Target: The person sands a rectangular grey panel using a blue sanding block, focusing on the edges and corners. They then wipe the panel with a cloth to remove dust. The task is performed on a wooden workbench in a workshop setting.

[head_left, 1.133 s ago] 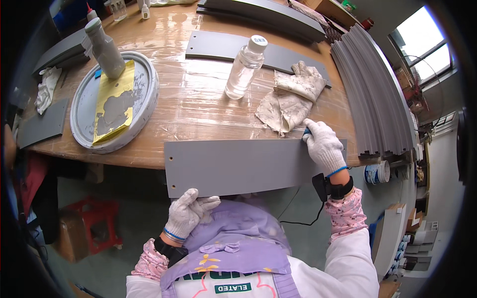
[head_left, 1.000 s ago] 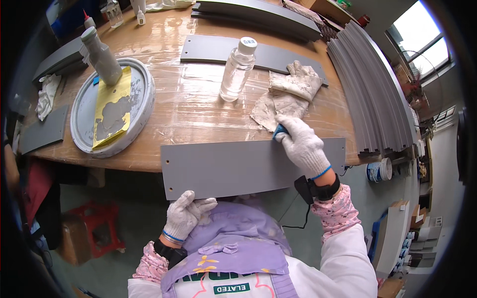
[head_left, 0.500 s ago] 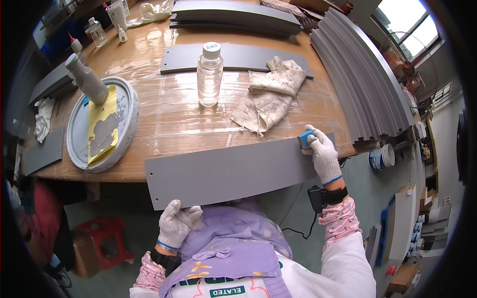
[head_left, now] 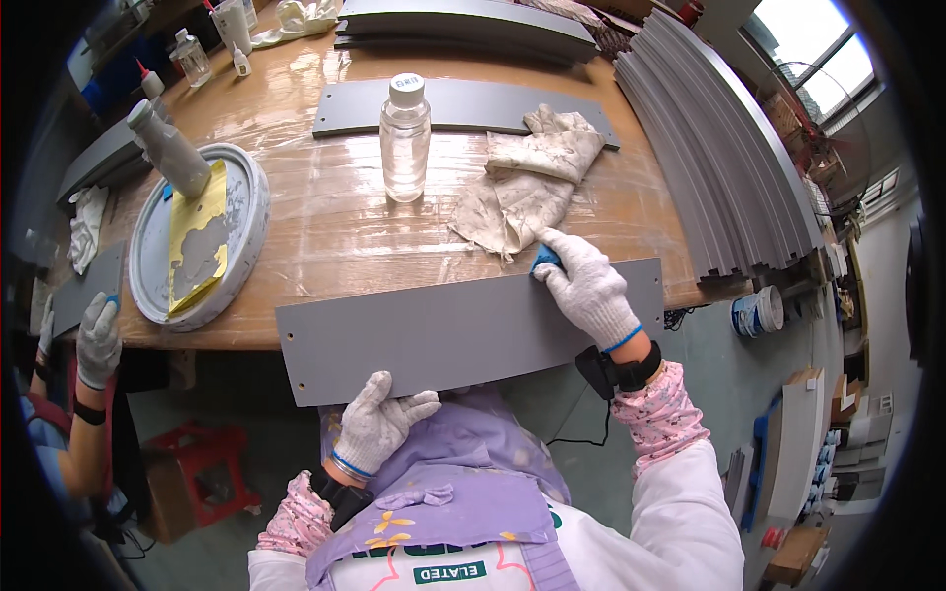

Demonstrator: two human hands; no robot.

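Grey panel (head_left: 463,330) lies flat at the near edge of the wooden table (head_left: 325,236), long axis left to right, its lower edge overhanging toward the person. Small holes show near its left end.

Left hand (head_left: 379,419), white glove: fingers curl over the panel's lower edge near the middle, thumb on top; closed on the panel, holding it.

Right hand (head_left: 591,291), white glove with blue cuff: rests on the panel's upper edge, right of centre. Fingers are bent around a small blue pad (head_left: 545,260) pressed at that edge; the pad is mostly hidden by the fingers.

Just above the right hand, touching or nearly touching the fingertips: a crumpled stained rag (head_left: 522,187). Left of the rag stands a clear bottle (head_left: 405,138) with a white cap, upright. Behind both, a second grey strip (head_left: 473,103) lies flat.

Far left on the table: a round tray (head_left: 246,227) holding a yellow sheet (head_left: 197,231) smeared with grey paste. A grey tube (head_left: 168,148) leans on its rim.

Right edge: stack of curved grey strips (head_left: 729,167).

Lower left: another person's gloved hand (head_left: 99,340) on a separate grey piece (head_left: 84,286).
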